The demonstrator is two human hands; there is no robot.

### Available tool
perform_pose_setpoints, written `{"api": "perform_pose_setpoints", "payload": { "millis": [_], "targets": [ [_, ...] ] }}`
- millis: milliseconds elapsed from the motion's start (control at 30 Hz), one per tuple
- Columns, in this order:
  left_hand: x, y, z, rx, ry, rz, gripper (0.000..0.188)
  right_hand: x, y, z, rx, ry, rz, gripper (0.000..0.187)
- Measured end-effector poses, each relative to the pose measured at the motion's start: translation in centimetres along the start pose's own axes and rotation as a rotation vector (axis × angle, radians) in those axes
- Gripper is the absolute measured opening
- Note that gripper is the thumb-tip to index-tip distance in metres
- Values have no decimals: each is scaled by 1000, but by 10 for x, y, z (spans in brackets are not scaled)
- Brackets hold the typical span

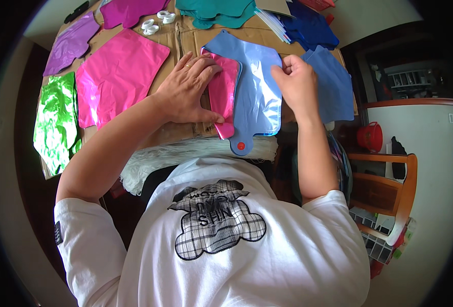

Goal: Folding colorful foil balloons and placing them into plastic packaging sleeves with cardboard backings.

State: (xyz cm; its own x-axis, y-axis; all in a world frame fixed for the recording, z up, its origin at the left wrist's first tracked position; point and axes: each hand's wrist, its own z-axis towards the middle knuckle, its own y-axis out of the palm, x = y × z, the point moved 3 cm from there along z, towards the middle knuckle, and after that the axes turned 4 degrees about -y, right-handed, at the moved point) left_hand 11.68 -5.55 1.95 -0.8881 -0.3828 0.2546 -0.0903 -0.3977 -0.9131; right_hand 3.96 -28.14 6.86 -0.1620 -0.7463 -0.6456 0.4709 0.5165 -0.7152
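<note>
A flat blue foil piece (261,82), which looks like an uninflated foil balloon, lies in front of me at the table's near edge. Its rounded tail with a red dot points toward me. Along its left side lies a narrow pink foil strip (223,97), folded lengthwise. My left hand (188,84) rests on this strip with fingers and thumb spread, fingertips near its top and thumb near its lower end. At the blue piece's right edge, my right hand (299,84) is closed in a pinch on the foil.
Pink (116,77), green (57,120), purple (73,43), teal (216,13) and dark blue foil pieces (311,28) surround the work. More blue foil (334,82) lies right. Small white rolls (152,26) sit behind; white strands (152,163) hang at the near edge. A wooden chair (380,189) stands right.
</note>
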Motion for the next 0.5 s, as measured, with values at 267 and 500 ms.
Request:
{"api": "perform_pose_setpoints", "payload": {
  "millis": [267,500],
  "targets": [
    [-3,3,0,-30,-57,-80,122,-48,68,-33,-31,-510,-207,13],
    [-3,1,0,-43,-69,-103,122,-42,73,-37,-56,-655,-122,19]
  ]
}}
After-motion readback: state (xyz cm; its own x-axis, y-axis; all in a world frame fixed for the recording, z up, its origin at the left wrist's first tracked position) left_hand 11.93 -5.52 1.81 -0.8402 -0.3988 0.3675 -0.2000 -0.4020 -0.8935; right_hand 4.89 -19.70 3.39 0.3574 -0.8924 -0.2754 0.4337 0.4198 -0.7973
